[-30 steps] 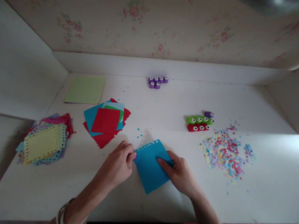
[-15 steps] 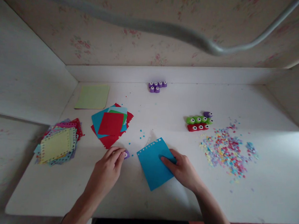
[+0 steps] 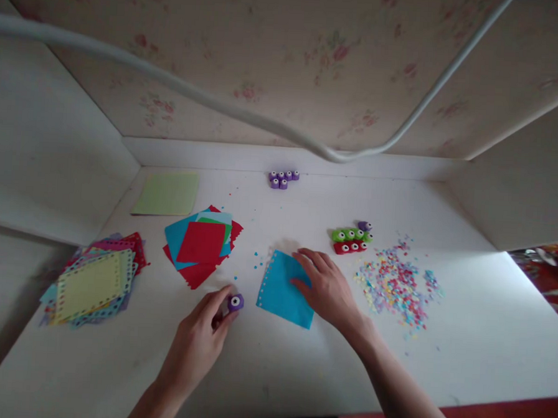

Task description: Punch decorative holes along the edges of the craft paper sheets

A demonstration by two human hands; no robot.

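A small purple craft punch (image 3: 235, 303) with a star mark on its white top sits upright at the table's front middle. The thumb and index finger of my left hand (image 3: 202, 330) close round its sides. To its right, a blue paper square (image 3: 284, 290) lies on the table, with a row of punched holes along its left edge. My right hand (image 3: 326, 289) rests over the paper's right part, thumb and fingers apart and touching it. Some of the paper's right side is hidden under that hand. Tiny blue punched bits (image 3: 256, 264) lie between punch and paper.
Coloured sheets (image 3: 202, 242) and a stack of hole-edged papers (image 3: 90, 283) lie left, pale green sheets (image 3: 165, 193) behind. Purple punches (image 3: 280, 181) stand at the back; green punches (image 3: 352, 235) and red punches (image 3: 350, 247) stand right, beside scattered confetti (image 3: 397, 281). A cable (image 3: 265, 124) hangs in front.
The blue paper has turned, so its holed edge now faces left, and it lies flatter. My right hand has loosened and spread over it. The punch's top shows more fully beside my left fingers.
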